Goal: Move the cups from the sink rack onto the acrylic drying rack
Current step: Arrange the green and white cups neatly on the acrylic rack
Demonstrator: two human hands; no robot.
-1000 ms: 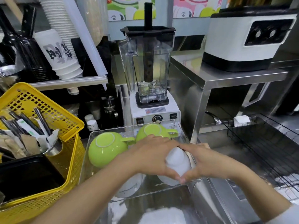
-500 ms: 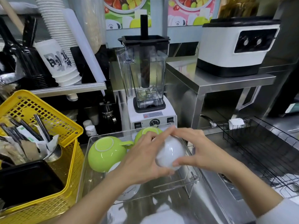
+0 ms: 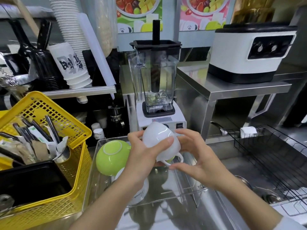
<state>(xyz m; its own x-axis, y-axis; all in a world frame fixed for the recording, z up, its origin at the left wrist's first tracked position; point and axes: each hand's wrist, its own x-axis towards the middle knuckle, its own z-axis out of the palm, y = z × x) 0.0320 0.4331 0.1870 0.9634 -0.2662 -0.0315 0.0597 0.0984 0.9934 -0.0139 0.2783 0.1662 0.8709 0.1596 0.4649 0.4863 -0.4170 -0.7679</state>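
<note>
Head | white cup (image 3: 159,140) between both grips | above acrylic rack (image 3: 187,188)

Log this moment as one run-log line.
stage: placing | held: white cup, tilted, in left hand and right hand | over: acrylic drying rack | racked: green cup, inverted

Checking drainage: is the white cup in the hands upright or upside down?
Upside down, tilted: the glossy white ceramic cup shows its base toward the blender, handle hanging low, held between left hand and right hand.
</note>
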